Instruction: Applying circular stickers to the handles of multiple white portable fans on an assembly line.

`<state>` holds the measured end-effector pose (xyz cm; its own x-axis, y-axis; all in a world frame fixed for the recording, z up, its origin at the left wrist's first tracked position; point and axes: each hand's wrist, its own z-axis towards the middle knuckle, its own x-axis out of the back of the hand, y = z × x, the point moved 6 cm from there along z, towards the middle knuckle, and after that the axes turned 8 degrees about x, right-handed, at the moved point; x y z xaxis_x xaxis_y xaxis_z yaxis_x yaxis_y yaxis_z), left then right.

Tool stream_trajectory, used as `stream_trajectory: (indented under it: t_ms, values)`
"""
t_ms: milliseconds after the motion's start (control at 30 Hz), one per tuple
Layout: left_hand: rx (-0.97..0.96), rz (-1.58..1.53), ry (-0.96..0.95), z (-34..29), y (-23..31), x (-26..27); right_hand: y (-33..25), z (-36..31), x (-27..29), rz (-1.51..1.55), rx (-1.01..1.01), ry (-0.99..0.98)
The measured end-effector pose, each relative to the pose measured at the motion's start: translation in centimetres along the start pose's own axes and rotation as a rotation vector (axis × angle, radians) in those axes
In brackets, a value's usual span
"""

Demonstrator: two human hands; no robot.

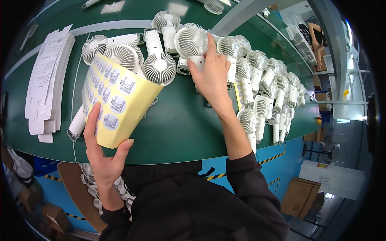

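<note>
My left hand (105,160) grips a bent yellow sheet of round white stickers (120,96) by its lower edge, with the thumb in front. Part of a white handheld fan (78,123) shows below the sheet. At the back middle, my right hand (213,76) has its fingers apart at another handheld fan (191,41). Its index finger lies along the right edge of the round fan head, and its thumb is near the handle. I cannot make out a firm grip there. More white fans (159,69) lie between the hands, partly behind the sheet.
Many white fans (261,106) crowd the right of the green table (181,136). A stack of flattened white boxes (50,80) lies at the left. A grey metal post (237,18) rises at the back. Below the table stands a carton (76,193) of white parts. Another person (315,38) is far right.
</note>
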<state>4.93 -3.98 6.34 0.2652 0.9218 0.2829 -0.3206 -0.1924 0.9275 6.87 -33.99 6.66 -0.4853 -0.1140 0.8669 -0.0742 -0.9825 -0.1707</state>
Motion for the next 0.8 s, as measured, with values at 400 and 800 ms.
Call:
stream_trajectory:
  t_ms: [400, 800]
  values:
    - [-0.068, -0.064, 0.163, -0.9, 0.6, 0.1, -2.8, -5.1, 5.0, 0.935, -0.270, 0.095]
    - [-0.205, 0.315, 0.093, 1.5, 1.7, -6.6, -8.3, -13.6, 1.3, 1.103, -0.472, -0.230]
